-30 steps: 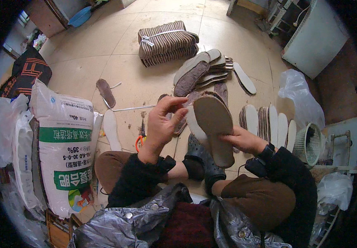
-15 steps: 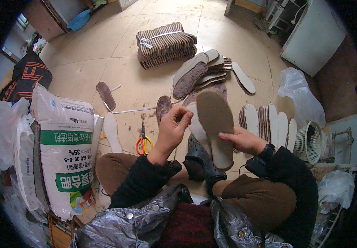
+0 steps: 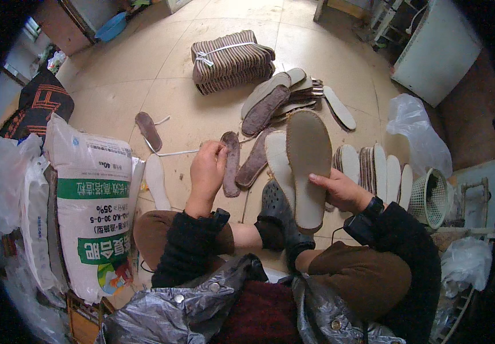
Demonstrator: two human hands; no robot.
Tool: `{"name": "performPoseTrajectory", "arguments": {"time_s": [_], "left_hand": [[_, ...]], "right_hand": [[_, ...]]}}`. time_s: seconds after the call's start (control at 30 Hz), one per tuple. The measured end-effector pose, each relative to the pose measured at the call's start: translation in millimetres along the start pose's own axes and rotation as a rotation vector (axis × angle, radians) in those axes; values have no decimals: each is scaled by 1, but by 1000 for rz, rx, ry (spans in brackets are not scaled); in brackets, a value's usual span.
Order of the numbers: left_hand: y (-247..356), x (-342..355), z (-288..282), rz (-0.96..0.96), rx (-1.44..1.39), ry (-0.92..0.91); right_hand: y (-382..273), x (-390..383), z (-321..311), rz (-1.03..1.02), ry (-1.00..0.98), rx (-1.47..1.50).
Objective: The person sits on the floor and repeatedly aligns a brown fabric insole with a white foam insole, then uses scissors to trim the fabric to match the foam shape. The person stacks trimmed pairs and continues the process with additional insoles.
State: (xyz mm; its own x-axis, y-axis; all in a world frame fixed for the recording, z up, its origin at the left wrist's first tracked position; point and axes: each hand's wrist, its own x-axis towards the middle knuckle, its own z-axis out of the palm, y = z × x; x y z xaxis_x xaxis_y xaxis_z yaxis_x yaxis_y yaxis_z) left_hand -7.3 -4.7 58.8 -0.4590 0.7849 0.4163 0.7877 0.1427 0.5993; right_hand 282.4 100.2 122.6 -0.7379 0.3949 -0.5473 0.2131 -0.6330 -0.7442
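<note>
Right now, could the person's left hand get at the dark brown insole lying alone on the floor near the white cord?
Probably yes. The left hand is raised over the floor, and the lone dark insole lies up and to its left on bare tile with nothing between them. The hand seems to pinch something small, too small to tell.

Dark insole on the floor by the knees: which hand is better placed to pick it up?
Probably left. The left hand hovers right beside the dark insole, fingers free. The right hand is holding the tan insole.
</note>
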Motion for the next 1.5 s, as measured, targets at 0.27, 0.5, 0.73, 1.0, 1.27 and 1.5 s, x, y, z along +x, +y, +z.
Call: {"name": "performPoseTrajectory", "arguments": {"time_s": [0.27,0.5,0.73,1.0,1.27,1.5], "left_hand": [[28,-2,13,-362,-895,-274],[36,-3,22,-281,-697,-350],[24,-9,24,-335,-765,-240],[25,-11,22,-206,-569,-171],[46,-3,25,-317,-941,-420],[107,-46,35,-167,-868,-436]], "right_hand": [[-2,-2,-1,52,-14,-92],[-7,-8,7,102,-61,-214],[-4,-5,2,55,-1,-218],[-3,-1,-4,-58,92,35],[1,-1,-4,-56,-32,-181],[-1,-4,-3,-5,-2,-1]]}}
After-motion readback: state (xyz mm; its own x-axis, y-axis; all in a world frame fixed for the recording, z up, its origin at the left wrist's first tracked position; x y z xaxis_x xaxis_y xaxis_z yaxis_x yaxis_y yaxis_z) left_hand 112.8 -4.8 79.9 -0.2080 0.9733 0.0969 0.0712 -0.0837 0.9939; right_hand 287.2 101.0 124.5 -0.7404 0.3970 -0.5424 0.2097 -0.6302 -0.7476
